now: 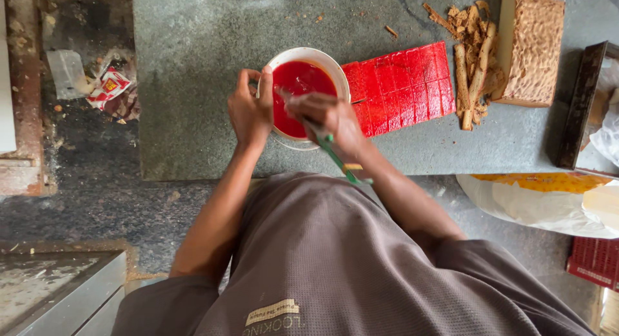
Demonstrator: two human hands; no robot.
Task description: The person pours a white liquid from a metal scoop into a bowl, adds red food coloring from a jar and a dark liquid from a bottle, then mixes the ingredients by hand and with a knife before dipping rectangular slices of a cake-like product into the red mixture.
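I am gripping the white bowl (308,56) of red liquid on the grey surface (193,85) with my left hand (251,110); my right hand (332,120) is clamping a green-handled tool (335,157) over it, beside the red sliced slab (400,86).

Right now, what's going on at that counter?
A person steadies a white bowl of red liquid with the left hand. The right hand works a green-handled tool in it. Beside the bowl on the grey counter lies a red slab cut into squares, then brown trimmings and an uncoated cake block.
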